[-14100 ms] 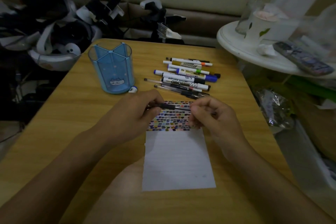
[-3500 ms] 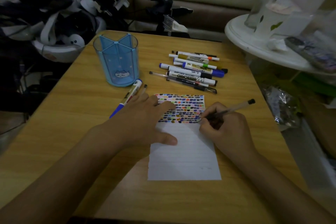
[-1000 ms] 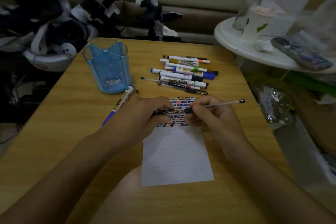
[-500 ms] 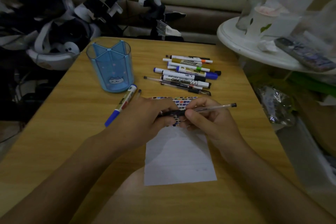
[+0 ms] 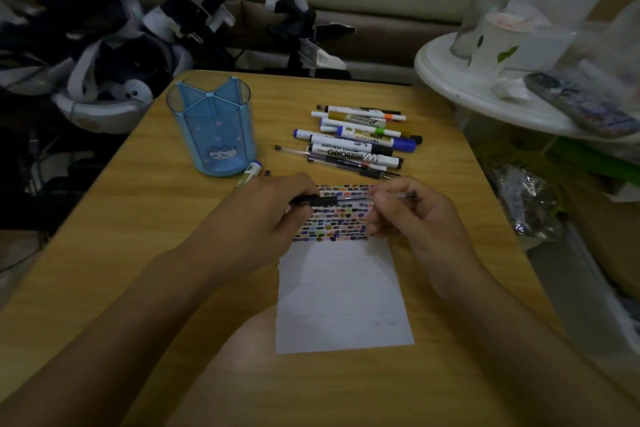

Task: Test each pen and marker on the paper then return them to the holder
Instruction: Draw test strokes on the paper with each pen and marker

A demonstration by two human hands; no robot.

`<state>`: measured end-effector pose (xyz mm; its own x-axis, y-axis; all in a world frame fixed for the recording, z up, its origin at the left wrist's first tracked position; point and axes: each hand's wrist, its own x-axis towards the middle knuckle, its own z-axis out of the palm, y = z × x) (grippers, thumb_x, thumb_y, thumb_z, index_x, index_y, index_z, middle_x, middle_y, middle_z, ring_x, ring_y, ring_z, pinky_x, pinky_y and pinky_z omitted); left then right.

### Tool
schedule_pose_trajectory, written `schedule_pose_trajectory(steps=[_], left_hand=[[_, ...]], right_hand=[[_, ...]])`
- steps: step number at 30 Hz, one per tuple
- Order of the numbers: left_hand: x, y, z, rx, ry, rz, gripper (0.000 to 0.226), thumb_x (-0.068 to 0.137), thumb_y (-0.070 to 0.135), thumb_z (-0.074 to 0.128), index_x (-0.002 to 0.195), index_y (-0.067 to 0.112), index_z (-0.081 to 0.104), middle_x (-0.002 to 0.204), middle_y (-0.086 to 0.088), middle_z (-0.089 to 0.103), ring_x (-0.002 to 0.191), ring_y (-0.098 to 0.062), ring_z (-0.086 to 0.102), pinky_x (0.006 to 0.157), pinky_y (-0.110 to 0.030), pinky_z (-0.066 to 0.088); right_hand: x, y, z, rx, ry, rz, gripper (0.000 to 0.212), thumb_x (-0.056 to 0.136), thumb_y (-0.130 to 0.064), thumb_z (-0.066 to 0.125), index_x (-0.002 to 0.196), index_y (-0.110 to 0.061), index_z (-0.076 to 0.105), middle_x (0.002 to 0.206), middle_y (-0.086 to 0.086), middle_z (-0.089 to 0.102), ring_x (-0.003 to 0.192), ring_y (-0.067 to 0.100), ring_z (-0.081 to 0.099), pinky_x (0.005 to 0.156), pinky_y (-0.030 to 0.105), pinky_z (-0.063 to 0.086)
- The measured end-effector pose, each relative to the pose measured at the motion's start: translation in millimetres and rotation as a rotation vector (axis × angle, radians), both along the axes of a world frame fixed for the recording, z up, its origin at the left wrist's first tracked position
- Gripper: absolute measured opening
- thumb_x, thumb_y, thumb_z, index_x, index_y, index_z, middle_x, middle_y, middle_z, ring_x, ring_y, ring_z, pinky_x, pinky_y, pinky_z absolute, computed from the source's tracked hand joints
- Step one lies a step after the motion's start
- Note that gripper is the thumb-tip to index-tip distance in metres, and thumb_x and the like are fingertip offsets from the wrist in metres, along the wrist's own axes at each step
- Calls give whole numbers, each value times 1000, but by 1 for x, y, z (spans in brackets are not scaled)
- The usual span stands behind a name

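I see both forearms reaching in over the table (image 5: 145,218), hands meeting above the top of the paper (image 5: 343,291). The left hand (image 5: 266,215) curls its fingers round the dark capped end of a pen (image 5: 349,199); the right hand (image 5: 412,218) pinches the clear barrel at the other end, so the pen lies level between them. Beneath the grip the paper carries rows of small coloured marks. Beyond the grip lies a pile of markers (image 5: 360,142), one reading "WHITEBOARD". Left of it and farther back stands the blue holder (image 5: 213,128), with a cat face printed on it.
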<state>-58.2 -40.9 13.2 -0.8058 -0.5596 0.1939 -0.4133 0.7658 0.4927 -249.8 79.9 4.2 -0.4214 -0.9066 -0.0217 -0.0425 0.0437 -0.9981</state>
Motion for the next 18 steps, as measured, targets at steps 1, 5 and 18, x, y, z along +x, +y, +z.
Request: schedule_pose_trajectory(steps=[1,5,18], left_hand=[[0,0,0,-4,10,-11,20,98,21,53,116,27,58,80,20,53,78,4,51,54,-14,31],[0,4,1,-68,24,-45,22,95,38,54,115,31,59,75,23,46,78,8,48,55,-13,29],[0,-2,-1,-149,17,-55,13,98,30,54,95,22,63,78,6,61,65,-7,45,53,-24,30]], right_hand=[[0,0,-1,2,9,5,22,86,-28,65,102,-13,70,81,3,73,75,15,69,71,27,59],[2,0,-3,-7,65,46,19,84,-26,67,99,-15,74,79,4,73,73,13,68,69,24,57],[6,-3,-6,-29,163,96,14,84,-24,67,94,-17,74,76,0,75,68,7,68,64,16,53]])
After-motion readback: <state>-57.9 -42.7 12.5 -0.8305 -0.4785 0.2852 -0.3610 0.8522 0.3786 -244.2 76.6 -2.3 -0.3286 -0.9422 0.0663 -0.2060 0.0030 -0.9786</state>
